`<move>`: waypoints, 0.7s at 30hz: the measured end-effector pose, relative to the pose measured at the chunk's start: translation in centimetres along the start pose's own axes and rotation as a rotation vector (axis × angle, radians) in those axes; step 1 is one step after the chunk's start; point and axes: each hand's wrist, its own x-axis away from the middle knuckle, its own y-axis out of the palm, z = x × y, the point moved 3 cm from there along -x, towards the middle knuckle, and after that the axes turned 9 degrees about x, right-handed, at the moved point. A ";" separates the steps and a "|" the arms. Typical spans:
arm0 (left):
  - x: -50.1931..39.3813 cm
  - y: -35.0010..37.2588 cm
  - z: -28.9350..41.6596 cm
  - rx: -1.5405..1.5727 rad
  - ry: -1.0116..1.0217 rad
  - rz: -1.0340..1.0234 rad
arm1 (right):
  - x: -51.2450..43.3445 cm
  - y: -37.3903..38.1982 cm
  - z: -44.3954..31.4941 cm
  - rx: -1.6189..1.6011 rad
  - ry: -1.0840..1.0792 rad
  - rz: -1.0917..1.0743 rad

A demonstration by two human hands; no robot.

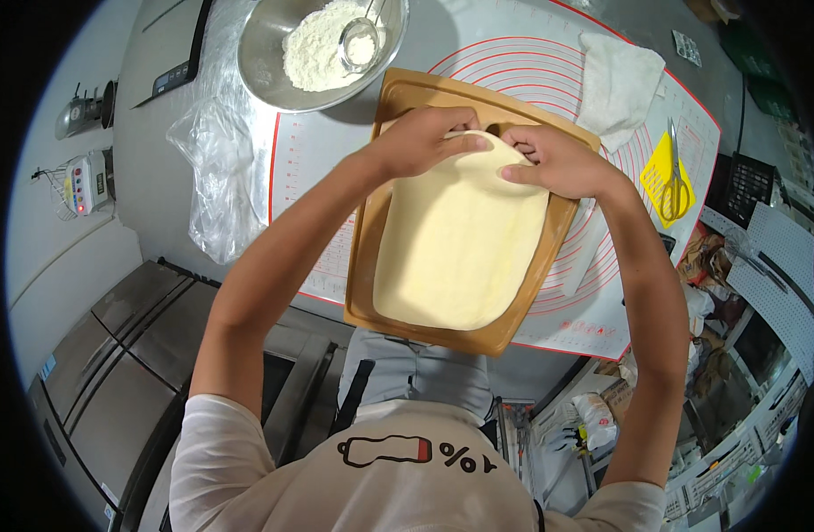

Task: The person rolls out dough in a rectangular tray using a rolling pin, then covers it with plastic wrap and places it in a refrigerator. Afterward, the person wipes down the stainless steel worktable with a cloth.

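A pale sheet of dough (457, 249) lies in a brown rectangular baking tray (493, 342), which reaches over the near edge of the table. My left hand (430, 138) pinches the far edge of the dough, thumb on top and fingers curled beneath. Close beside it, my right hand (546, 159) grips the same edge nearer the tray's right corner. Between the two hands the dough's edge is lifted and bends into a fold. The fingertips under the dough are hidden.
A steel bowl (264, 73) of flour with a small sieve (359, 45) stands far left. Plastic wrap (220, 179) lies left. On the red-lined mat (313, 173) are a white cloth (620, 83), a yellow scraper (656, 169), scissors (675, 189) and a translucent strip (585, 259).
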 end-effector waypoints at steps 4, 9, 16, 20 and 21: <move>-0.8 1.0 -0.1 -0.113 0.140 0.197 | 1.0 0.3 0.4 -0.028 -0.006 0.239; -1.6 1.5 -0.3 -0.215 0.163 0.218 | 1.8 0.1 3.0 -0.034 0.110 0.087; -2.2 2.4 0.2 -0.297 0.188 0.119 | 0.9 3.7 2.4 0.150 0.013 0.612; -1.3 2.3 1.6 -0.265 0.428 0.149 | 1.7 4.0 1.8 0.024 0.029 0.584; -0.8 2.1 0.9 -0.354 0.405 0.187 | 2.3 4.1 1.9 -0.081 0.083 0.524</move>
